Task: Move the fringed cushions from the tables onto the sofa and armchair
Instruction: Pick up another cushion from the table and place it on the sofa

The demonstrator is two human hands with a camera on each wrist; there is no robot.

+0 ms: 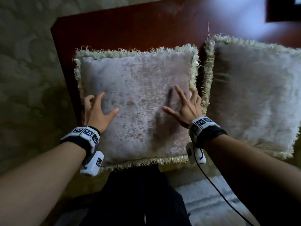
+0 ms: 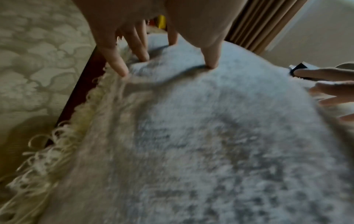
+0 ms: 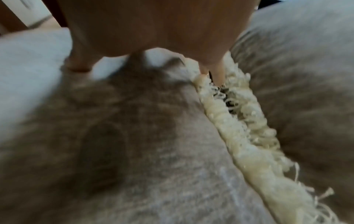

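Note:
A grey-pink cushion with a cream fringe [image 1: 135, 101] lies flat on a dark red-brown table [image 1: 130, 30]. A second fringed cushion [image 1: 254, 95] lies close beside it on the right. My left hand [image 1: 97, 110] has spread fingers, and its fingertips [image 2: 116, 65] touch the near cushion [image 2: 210, 136] by its left fringe. My right hand [image 1: 184, 106] is spread over the cushion's right edge. Its outer fingers [image 3: 216, 71] reach down into the fringe [image 3: 245, 128] between the near cushion [image 3: 134, 151] and the second one [image 3: 296, 75]. Neither hand is closed round the cushion.
Patterned beige carpet [image 1: 27, 79] lies left of the table. A dark object [image 1: 283, 8] stands at the table's far right corner. A black cable [image 1: 216, 190] hangs from my right wrist. A curtain [image 2: 258, 25] hangs beyond the table.

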